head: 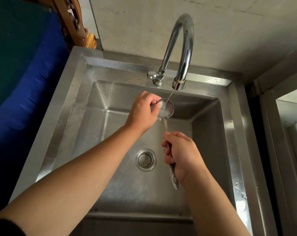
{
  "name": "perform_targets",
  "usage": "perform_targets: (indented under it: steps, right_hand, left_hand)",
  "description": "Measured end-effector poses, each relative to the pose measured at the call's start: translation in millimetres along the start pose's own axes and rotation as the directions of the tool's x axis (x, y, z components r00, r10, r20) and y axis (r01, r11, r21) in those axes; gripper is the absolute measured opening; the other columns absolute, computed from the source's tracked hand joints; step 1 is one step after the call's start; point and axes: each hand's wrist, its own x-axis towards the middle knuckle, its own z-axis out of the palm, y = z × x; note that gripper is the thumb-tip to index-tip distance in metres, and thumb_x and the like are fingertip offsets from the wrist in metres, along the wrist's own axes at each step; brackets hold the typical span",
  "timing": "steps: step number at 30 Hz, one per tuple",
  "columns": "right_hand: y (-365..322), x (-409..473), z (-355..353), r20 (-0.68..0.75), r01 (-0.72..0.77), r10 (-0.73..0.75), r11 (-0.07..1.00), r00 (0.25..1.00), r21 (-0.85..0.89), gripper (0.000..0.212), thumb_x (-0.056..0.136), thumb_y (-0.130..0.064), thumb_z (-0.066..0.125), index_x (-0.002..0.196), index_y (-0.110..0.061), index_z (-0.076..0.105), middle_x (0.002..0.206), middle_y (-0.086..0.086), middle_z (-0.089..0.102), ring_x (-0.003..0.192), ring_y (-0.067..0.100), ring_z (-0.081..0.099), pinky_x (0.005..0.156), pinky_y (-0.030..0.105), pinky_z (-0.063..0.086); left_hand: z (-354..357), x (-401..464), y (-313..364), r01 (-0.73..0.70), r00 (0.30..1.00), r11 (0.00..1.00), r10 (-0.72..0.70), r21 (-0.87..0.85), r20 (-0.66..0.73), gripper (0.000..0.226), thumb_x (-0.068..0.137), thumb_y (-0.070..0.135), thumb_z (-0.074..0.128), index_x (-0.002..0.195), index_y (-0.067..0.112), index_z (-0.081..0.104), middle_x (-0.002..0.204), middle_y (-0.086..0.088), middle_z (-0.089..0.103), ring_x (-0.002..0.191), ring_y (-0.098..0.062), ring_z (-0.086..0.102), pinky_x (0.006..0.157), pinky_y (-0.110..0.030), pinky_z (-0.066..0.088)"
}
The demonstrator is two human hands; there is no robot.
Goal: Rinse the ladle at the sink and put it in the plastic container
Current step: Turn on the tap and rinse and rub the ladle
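Observation:
A steel ladle (168,109) is held over the steel sink (100,92), its bowl right under the tap spout. A thin stream of water runs from the curved chrome tap (183,48) into the bowl. My left hand (142,113) grips the bowl's left rim, fingers curled over its edge. My right hand (180,155) is closed around the ladle's patterned handle, whose end sticks out below my palm. No plastic container is in view.
The sink's round drain strainer (145,160) lies below and between my hands. A blue cloth-covered object (25,74) stands left of the sink, with carved wood (76,26) behind it. A concrete wall rises behind the tap. A metal frame (280,133) borders the right.

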Motion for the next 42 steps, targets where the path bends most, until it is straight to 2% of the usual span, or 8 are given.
perform_targets:
  steps: [5,7,12,17,25,32,37,42]
  right_hand:
    - [-1,5,1,0.016,-0.055,0.054,0.998,0.998,0.022,0.015,0.095,-0.007,0.054,0.089,-0.003,0.067,0.056,0.003,0.055,0.035,0.007,0.038,0.029,0.017,0.023]
    - [3,5,3,0.038,-0.069,0.069,0.998,0.997,0.009,0.018,0.096,-0.008,0.051,0.092,-0.002,0.068,0.051,0.001,0.053,0.036,0.008,0.035,0.030,0.017,0.022]
    - [11,2,9,0.051,-0.040,0.044,0.996,0.998,-0.075,0.021,0.096,-0.009,0.048,0.093,-0.004,0.069,0.051,0.000,0.052,0.041,0.011,0.033,0.033,0.021,0.023]
    - [13,-3,11,0.032,0.010,-0.007,0.993,0.999,-0.118,0.021,0.095,-0.009,0.050,0.091,-0.006,0.070,0.051,-0.001,0.053,0.040,0.012,0.033,0.033,0.021,0.024]
    - [4,-3,6,0.040,-0.014,0.014,1.000,0.999,-0.016,0.020,0.097,-0.009,0.051,0.091,-0.003,0.069,0.052,0.001,0.053,0.039,0.010,0.033,0.032,0.020,0.023]
    - [5,-3,7,0.041,-0.054,0.053,0.998,0.998,0.042,0.020,0.099,-0.008,0.049,0.091,-0.003,0.067,0.053,0.001,0.052,0.037,0.008,0.033,0.031,0.018,0.022]
    - [11,-7,12,0.053,-0.068,0.067,0.997,0.996,0.021,0.020,0.098,-0.007,0.047,0.093,-0.003,0.067,0.053,0.001,0.052,0.038,0.008,0.032,0.031,0.018,0.023]
    - [13,-11,15,0.052,-0.029,0.030,0.999,0.998,-0.020,0.021,0.098,-0.008,0.048,0.090,-0.006,0.068,0.054,0.001,0.052,0.038,0.010,0.032,0.032,0.018,0.024]
  left_hand:
    - [-3,-8,-2,0.085,0.990,0.996,-0.081,-0.036,0.113,0.037,0.075,0.002,0.074,0.111,0.008,0.069,0.098,-0.008,0.057,0.095,-0.026,0.054,0.084,-0.029,0.044]
    - [-2,-9,-2,0.145,0.982,0.988,-0.138,-0.046,0.126,0.040,0.070,0.010,0.082,0.107,0.010,0.069,0.099,-0.007,0.057,0.097,-0.025,0.053,0.085,-0.032,0.046]
    - [-1,-2,-2,0.235,0.968,0.972,-0.233,-0.018,0.088,0.051,0.057,0.033,0.094,0.086,0.013,0.058,0.089,0.003,0.052,0.085,-0.015,0.048,0.068,-0.022,0.036]
    - [-1,6,0,0.190,0.981,0.982,-0.190,0.000,-0.026,0.040,0.068,0.037,0.088,0.072,0.016,0.054,0.071,0.010,0.047,0.072,-0.013,0.045,0.060,-0.016,0.031]
    - [-4,2,-2,0.029,0.999,0.999,-0.030,-0.026,-0.033,0.002,0.085,0.004,0.070,0.086,0.003,0.069,0.083,-0.004,0.062,0.080,-0.022,0.058,0.076,-0.028,0.044]
    - [-1,-6,-2,0.228,0.967,0.963,-0.207,-0.145,0.146,0.042,0.068,0.011,0.085,0.107,0.016,0.069,0.101,0.002,0.060,0.092,-0.013,0.055,0.077,-0.002,0.037]
    - [4,-5,4,0.367,0.929,0.919,-0.355,-0.146,0.103,0.050,0.051,0.031,0.095,0.088,0.021,0.063,0.084,0.014,0.055,0.074,-0.001,0.053,0.061,-0.008,0.039]
    - [3,4,5,0.336,0.940,0.935,-0.340,-0.111,-0.018,0.034,0.066,0.036,0.089,0.075,0.015,0.064,0.069,0.012,0.058,0.063,-0.007,0.053,0.056,-0.018,0.038]
